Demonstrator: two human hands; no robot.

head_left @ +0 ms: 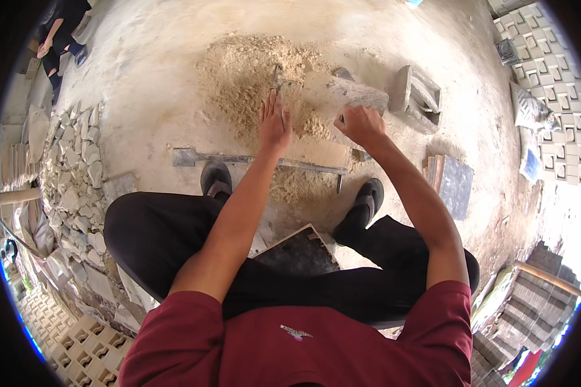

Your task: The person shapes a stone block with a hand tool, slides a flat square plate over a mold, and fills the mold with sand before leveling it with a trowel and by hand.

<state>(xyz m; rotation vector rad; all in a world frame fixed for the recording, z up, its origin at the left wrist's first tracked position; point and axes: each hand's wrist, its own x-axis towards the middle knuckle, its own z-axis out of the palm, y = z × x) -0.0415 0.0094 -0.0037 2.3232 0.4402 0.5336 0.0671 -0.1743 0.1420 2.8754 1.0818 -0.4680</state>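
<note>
My left hand [275, 126] reaches out with its fingers straight, over the crumbly tan earth. A thin dark metal piece [277, 76] stands just past its fingertips; I cannot tell whether they touch. My right hand [364, 125] is closed like a fist at the near edge of a pale, dusty block [348, 91]. What its fingers hold, if anything, is hidden. Loose earth [239, 84] is heaped around and beyond my left hand. Nearer to me, a long metal bar [265, 158] lies crosswise, with a flat plate at its left end and a short bent end at its right.
An open box-shaped mould [403, 97] sits right of the block. Flat dark slabs [455, 187] lean at the right, and a dark square panel [297, 253] lies between my legs. Broken stones [74, 168] are piled left. Another person [61, 39] is at the far left.
</note>
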